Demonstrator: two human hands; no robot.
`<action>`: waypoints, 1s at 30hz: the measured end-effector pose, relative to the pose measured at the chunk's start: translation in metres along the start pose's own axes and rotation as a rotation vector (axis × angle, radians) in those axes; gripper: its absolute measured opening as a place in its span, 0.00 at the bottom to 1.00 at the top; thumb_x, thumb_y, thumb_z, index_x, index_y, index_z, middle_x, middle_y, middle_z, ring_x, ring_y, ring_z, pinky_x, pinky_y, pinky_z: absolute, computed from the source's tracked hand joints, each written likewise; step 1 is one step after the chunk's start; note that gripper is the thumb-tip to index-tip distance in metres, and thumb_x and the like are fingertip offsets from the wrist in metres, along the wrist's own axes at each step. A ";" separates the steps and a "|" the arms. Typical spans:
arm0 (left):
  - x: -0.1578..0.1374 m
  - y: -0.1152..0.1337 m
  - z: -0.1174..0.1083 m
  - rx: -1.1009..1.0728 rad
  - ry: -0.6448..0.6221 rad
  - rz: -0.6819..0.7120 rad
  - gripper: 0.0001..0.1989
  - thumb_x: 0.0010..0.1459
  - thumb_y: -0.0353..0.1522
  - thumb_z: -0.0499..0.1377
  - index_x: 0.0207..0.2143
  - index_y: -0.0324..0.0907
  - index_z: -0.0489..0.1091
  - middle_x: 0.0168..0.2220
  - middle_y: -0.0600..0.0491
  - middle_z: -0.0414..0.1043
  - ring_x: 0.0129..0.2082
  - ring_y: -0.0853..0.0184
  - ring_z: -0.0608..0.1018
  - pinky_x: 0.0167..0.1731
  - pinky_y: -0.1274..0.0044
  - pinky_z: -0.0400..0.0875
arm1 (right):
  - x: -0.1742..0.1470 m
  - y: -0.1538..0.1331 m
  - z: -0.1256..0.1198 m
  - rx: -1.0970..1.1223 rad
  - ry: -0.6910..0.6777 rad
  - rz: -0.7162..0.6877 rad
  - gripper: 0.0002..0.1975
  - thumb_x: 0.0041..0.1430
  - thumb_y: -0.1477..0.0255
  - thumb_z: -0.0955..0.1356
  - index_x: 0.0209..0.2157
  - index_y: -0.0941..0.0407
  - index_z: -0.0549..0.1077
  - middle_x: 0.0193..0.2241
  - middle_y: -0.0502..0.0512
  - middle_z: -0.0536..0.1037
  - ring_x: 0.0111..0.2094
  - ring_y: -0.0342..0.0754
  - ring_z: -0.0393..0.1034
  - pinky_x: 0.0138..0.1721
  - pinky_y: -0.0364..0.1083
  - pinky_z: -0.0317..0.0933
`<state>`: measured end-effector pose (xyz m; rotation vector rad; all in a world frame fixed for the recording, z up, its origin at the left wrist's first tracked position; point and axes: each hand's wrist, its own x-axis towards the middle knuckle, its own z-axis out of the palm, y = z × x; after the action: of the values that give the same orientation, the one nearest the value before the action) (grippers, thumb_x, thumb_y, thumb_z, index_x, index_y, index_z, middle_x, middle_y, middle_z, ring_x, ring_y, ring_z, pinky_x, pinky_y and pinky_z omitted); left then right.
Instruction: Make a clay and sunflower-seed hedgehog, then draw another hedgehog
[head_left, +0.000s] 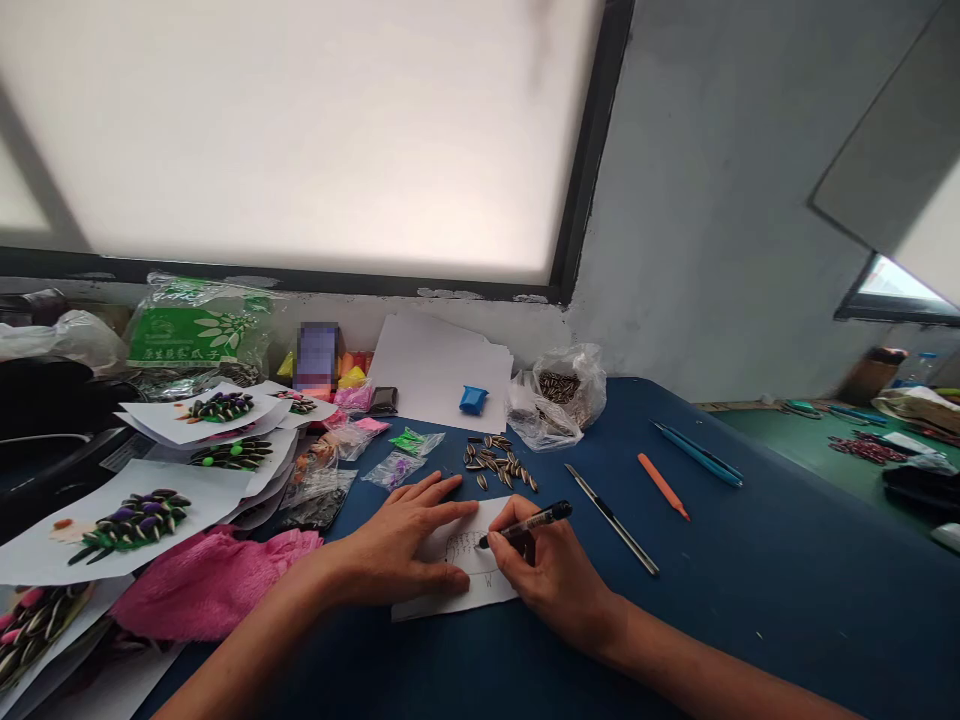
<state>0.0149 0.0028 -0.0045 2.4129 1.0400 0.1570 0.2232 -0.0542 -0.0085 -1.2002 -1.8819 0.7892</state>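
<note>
- Left hand (405, 540) lies flat, fingers spread, on the paper (457, 585).
- Right hand (551, 570), its grip pinching a black pen (529, 522), tip on the paper.
- Sunflower seeds (499, 465) lie just beyond the paper.

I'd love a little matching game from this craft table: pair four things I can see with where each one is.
Things:
1. black pen
2. loose sunflower seeds
3. pink cloth
4. orange tool

Places:
A. lying alone on the blue table, right of the metal ruler
B. held in the right hand, tip on the small paper
C. bunched at the left, beside the left hand
D. scattered just beyond the small paper

Pairs: 1-B, 2-D, 3-C, 4-A
</note>
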 end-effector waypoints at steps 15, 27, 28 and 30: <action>-0.001 0.008 -0.005 0.027 -0.051 -0.055 0.38 0.52 0.54 0.58 0.63 0.56 0.54 0.69 0.53 0.39 0.67 0.47 0.41 0.62 0.52 0.40 | -0.001 0.000 -0.001 0.000 0.066 -0.006 0.06 0.59 0.74 0.63 0.27 0.55 0.63 0.19 0.44 0.63 0.19 0.40 0.59 0.21 0.40 0.51; -0.001 0.010 -0.007 0.061 -0.069 -0.056 0.38 0.53 0.54 0.57 0.64 0.56 0.53 0.69 0.52 0.38 0.68 0.49 0.41 0.62 0.53 0.41 | -0.001 0.003 -0.001 -0.018 0.027 -0.003 0.05 0.60 0.74 0.62 0.29 0.55 0.63 0.19 0.44 0.63 0.19 0.40 0.59 0.21 0.40 0.51; -0.001 0.011 -0.007 0.063 -0.073 -0.062 0.38 0.53 0.54 0.57 0.64 0.56 0.53 0.69 0.52 0.38 0.68 0.49 0.41 0.62 0.53 0.41 | 0.000 0.003 -0.001 -0.020 0.029 -0.006 0.05 0.60 0.74 0.62 0.29 0.56 0.63 0.19 0.44 0.63 0.19 0.40 0.59 0.21 0.40 0.51; -0.001 0.012 -0.008 0.066 -0.079 -0.070 0.39 0.53 0.54 0.57 0.64 0.56 0.52 0.69 0.53 0.38 0.68 0.50 0.40 0.62 0.53 0.40 | 0.000 0.003 -0.001 -0.028 0.035 -0.009 0.05 0.60 0.74 0.62 0.29 0.56 0.63 0.19 0.44 0.63 0.19 0.40 0.59 0.21 0.40 0.51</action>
<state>0.0198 -0.0020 0.0084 2.4167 1.1080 0.0031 0.2250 -0.0530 -0.0106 -1.2141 -1.8743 0.7344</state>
